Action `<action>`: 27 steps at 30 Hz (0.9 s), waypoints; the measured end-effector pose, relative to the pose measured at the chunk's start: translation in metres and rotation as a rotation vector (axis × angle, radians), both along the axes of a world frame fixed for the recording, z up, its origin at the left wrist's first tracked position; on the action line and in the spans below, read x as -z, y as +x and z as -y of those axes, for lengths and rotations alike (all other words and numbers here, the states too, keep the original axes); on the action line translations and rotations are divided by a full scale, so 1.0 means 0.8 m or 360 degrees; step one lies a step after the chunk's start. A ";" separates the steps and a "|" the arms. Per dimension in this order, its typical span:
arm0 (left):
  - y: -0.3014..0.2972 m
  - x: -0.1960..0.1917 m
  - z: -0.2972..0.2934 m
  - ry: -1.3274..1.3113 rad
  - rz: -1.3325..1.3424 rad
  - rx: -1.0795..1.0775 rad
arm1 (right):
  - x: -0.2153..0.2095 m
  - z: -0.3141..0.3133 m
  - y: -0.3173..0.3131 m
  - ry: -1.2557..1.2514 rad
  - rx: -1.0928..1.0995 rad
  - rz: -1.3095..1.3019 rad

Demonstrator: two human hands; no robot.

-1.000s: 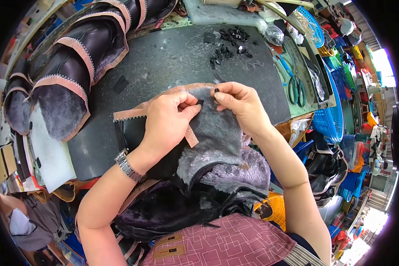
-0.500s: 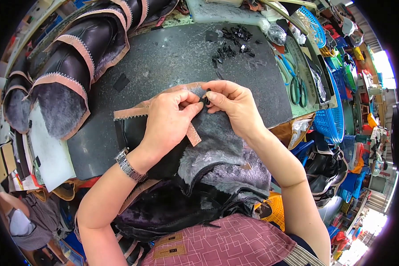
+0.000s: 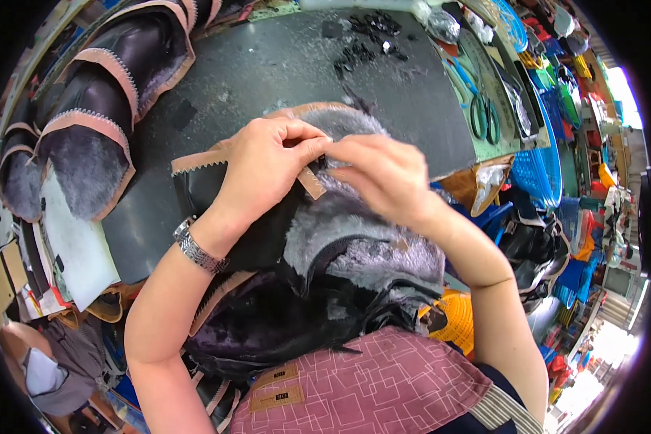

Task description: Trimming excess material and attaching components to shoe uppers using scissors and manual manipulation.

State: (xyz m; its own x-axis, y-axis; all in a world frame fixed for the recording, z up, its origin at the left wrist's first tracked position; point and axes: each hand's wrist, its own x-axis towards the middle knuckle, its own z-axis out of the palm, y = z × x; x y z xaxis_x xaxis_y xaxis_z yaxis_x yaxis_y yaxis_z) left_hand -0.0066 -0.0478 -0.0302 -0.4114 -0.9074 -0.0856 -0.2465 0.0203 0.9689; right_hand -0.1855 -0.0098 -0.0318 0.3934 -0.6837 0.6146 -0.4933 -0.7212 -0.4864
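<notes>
My left hand (image 3: 264,168) pinches thumb against forefinger over a black leather boot upper (image 3: 264,235). Meeting it at the fingertips is my right hand (image 3: 383,173), its fingers bent inward and slightly blurred. Whatever small thing lies between the fingertips is hidden. The upper has grey fur lining (image 3: 333,217) and a tan edge strip (image 3: 199,160) with zigzag stitching, part of which sticks out below my left hand. More black fur-lined leather (image 3: 267,325) lies bunched against my apron (image 3: 354,383).
Small black pieces (image 3: 369,54) lie scattered at the table's (image 3: 267,72) far side. Stitched fur-lined uppers (image 3: 87,163) are stacked at left. Scissors (image 3: 484,119) lie at right, near a blue basket (image 3: 542,170). At lower left another person (image 3: 72,354) is partly visible.
My right hand has turned, with its back now more upward and its fingers curled over. The small black piece seen between my fingertips before is now hidden. The whole view has shifted slightly.
</notes>
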 end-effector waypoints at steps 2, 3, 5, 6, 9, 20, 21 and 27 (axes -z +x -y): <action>0.001 0.002 -0.005 -0.0196 0.0134 -0.0052 | -0.022 -0.009 -0.032 0.0127 -0.0179 0.0040; 0.001 0.004 -0.006 -0.0208 0.0123 -0.0085 | -0.034 -0.017 -0.046 0.0262 -0.0362 -0.0020; -0.003 0.004 -0.007 -0.0147 0.0078 -0.0095 | -0.042 -0.035 -0.057 0.0382 -0.0501 -0.0217; -0.003 0.005 -0.007 -0.0209 0.0140 -0.0103 | -0.041 -0.044 -0.057 0.0371 -0.0474 -0.0347; -0.007 0.008 -0.006 -0.0311 0.0199 -0.0105 | -0.028 -0.055 -0.055 0.0356 -0.0354 -0.0498; -0.005 0.007 -0.008 -0.0234 0.0234 -0.0112 | -0.019 -0.073 -0.039 -0.0149 -0.0383 -0.0812; -0.004 0.005 -0.007 -0.0223 0.0262 -0.0092 | -0.022 -0.078 -0.036 0.0063 -0.0303 -0.0731; 0.008 -0.015 -0.010 -0.0127 0.0019 -0.0116 | -0.037 -0.084 -0.025 0.1074 -0.0117 -0.0044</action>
